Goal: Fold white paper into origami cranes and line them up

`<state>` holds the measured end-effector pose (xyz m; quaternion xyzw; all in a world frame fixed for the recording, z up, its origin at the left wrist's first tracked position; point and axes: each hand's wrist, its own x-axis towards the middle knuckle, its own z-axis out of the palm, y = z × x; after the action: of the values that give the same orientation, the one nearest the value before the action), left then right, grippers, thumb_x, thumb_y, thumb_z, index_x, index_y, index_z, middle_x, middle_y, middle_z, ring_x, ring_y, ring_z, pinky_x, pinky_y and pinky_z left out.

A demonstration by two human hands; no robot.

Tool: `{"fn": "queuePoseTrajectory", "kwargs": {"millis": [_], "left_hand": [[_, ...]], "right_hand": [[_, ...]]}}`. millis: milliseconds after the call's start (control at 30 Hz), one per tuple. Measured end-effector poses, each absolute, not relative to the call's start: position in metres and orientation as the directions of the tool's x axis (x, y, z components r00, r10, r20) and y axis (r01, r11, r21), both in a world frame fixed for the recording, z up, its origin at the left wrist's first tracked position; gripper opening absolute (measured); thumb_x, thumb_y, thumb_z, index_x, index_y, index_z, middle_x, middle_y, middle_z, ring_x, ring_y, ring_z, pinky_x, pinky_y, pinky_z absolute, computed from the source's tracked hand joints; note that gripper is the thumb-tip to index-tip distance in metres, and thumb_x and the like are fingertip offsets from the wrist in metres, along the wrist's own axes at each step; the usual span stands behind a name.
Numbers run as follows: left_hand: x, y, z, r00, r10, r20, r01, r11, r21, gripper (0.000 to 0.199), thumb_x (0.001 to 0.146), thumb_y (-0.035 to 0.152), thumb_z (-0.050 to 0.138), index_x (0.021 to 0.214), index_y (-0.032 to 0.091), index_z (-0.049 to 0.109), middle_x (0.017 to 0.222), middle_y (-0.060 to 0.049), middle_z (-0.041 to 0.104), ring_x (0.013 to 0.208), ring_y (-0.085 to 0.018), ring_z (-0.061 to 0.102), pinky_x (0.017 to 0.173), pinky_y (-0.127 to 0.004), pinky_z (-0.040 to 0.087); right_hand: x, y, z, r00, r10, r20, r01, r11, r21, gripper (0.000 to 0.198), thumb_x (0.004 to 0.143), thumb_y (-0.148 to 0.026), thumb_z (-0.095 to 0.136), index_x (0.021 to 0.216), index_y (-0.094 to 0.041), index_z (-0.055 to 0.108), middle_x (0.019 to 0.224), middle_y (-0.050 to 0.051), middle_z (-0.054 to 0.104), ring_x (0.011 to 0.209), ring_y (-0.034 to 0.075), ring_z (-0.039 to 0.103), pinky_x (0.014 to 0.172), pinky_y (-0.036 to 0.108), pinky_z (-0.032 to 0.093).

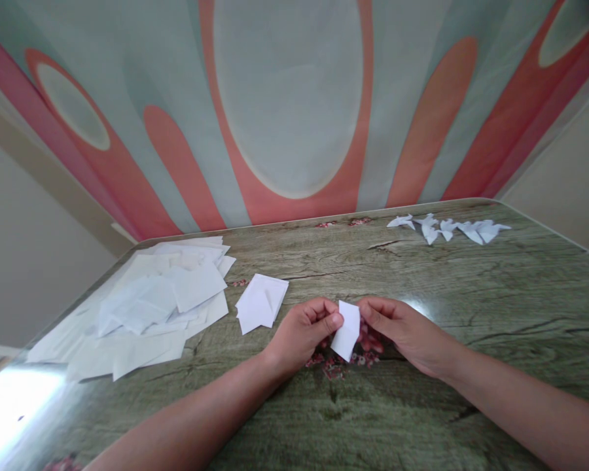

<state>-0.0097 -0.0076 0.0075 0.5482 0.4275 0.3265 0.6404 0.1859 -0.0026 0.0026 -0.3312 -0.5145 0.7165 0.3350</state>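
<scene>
A small folded piece of white paper (346, 332) is held up just above the table, between both hands. My left hand (308, 329) pinches its left edge, thumb on the near face. On the opposite side, my right hand (401, 329) grips the upper right edge with closed fingers; the fingertips are partly hidden behind the paper. To the left of my left hand lies a small stack of white paper squares (261, 302), slightly fanned.
A large loose pile of white paper sheets (196, 284) spreads over the table's left side. Several folded white paper figures (446, 227) lie in a row at the back right. The wood-patterned table (510, 307) meets a patterned curtain-like backdrop (289, 98) at its far edge.
</scene>
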Motion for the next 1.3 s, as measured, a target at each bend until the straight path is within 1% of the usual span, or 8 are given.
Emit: {"fn": "queuePoseTrajectory", "kwargs": {"millis": [300, 433, 567, 833, 1000, 1067, 1167, 1300], "left_hand": [[-0.005, -0.011, 0.012, 0.26, 0.962, -0.083, 0.303, 0.0, 0.953, 0.021, 0.084, 0.036, 0.059, 0.078, 0.015, 0.061, 0.072, -0.001, 0.058, 0.067, -0.012, 0.051, 0.063, -0.023, 0.039], [0.003, -0.022, 0.023, 0.301, 0.954, 0.013, 0.48, -0.164, 0.862, 0.027, 0.082, 0.037, 0.062, 0.101, 0.018, 0.064, 0.092, -0.005, 0.065, 0.086, -0.018, 0.058, 0.078, -0.028, 0.043], [0.009, -0.031, 0.029, 0.354, 0.934, 0.052, 0.507, -0.238, 0.829, 0.057, 0.073, 0.04, 0.071, 0.123, 0.02, 0.053, 0.118, -0.008, 0.061, 0.107, -0.024, 0.055, 0.094, -0.035, 0.04], [-0.005, -0.009, 0.014, 0.305, 0.932, -0.196, 0.144, 0.158, 0.977, 0.043, 0.079, 0.02, 0.059, 0.12, 0.017, 0.048, 0.09, -0.004, 0.063, 0.073, -0.015, 0.06, 0.065, -0.025, 0.046], [-0.016, -0.001, 0.01, 0.297, 0.946, -0.13, 0.206, 0.07, 0.976, 0.036, 0.08, 0.018, 0.057, 0.115, 0.016, 0.048, 0.09, -0.004, 0.06, 0.073, -0.013, 0.058, 0.066, -0.026, 0.047], [-0.018, -0.004, 0.013, 0.285, 0.958, 0.039, 0.419, -0.161, 0.894, 0.029, 0.082, 0.014, 0.053, 0.111, 0.017, 0.053, 0.099, -0.007, 0.06, 0.084, -0.017, 0.058, 0.075, -0.031, 0.047], [-0.015, -0.016, 0.023, 0.485, 0.834, 0.265, 0.625, -0.542, 0.561, 0.023, 0.086, 0.008, 0.044, 0.1, 0.018, 0.06, 0.112, -0.011, 0.058, 0.109, -0.024, 0.051, 0.094, -0.04, 0.04], [-0.009, -0.032, 0.033, 0.691, 0.722, 0.031, 0.671, -0.657, 0.344, 0.018, 0.088, 0.022, 0.051, 0.103, 0.016, 0.059, 0.099, -0.011, 0.063, 0.096, -0.026, 0.057, 0.09, -0.042, 0.043]], "right_hand": [[0.186, -0.007, 0.006, -0.455, 0.887, -0.083, 0.208, 0.015, -0.978, 0.016, 0.085, -0.035, 0.057, 0.085, -0.019, 0.059, 0.071, -0.001, 0.058, 0.062, 0.012, 0.05, 0.055, 0.024, 0.037], [0.181, -0.017, 0.007, -0.337, 0.931, 0.138, 0.557, 0.315, -0.769, 0.014, 0.085, -0.027, 0.055, 0.073, -0.02, 0.056, 0.066, -0.001, 0.058, 0.061, 0.014, 0.05, 0.056, 0.026, 0.035], [0.18, -0.024, 0.006, -0.415, 0.871, 0.263, 0.597, 0.479, -0.643, 0.009, 0.082, -0.016, 0.052, 0.075, -0.021, 0.054, 0.07, 0.0, 0.063, 0.061, 0.015, 0.055, 0.058, 0.027, 0.036], [0.181, -0.013, 0.004, -0.346, 0.936, 0.06, 0.363, 0.193, -0.911, 0.026, 0.088, -0.023, 0.049, 0.113, -0.024, 0.049, 0.075, -0.002, 0.063, 0.065, 0.014, 0.058, 0.059, 0.025, 0.043], [0.183, -0.007, 0.004, -0.361, 0.932, 0.024, 0.348, 0.158, -0.924, 0.033, 0.085, -0.022, 0.05, 0.118, -0.026, 0.052, 0.069, -0.005, 0.06, 0.06, 0.013, 0.056, 0.055, 0.024, 0.041], [0.184, -0.007, 0.003, -0.371, 0.928, 0.039, 0.422, 0.206, -0.883, 0.024, 0.085, -0.021, 0.051, 0.105, -0.026, 0.062, 0.072, -0.003, 0.065, 0.064, 0.014, 0.059, 0.058, 0.025, 0.043], [0.184, -0.008, 0.002, -0.35, 0.936, 0.046, 0.507, 0.231, -0.83, 0.017, 0.085, -0.023, 0.053, 0.091, -0.024, 0.069, 0.081, -0.001, 0.072, 0.071, 0.016, 0.064, 0.065, 0.027, 0.046], [0.186, -0.006, 0.001, -0.328, 0.944, 0.023, 0.556, 0.213, -0.804, 0.02, 0.088, -0.028, 0.052, 0.094, -0.024, 0.07, 0.083, 0.0, 0.073, 0.071, 0.017, 0.066, 0.067, 0.029, 0.048]]}}
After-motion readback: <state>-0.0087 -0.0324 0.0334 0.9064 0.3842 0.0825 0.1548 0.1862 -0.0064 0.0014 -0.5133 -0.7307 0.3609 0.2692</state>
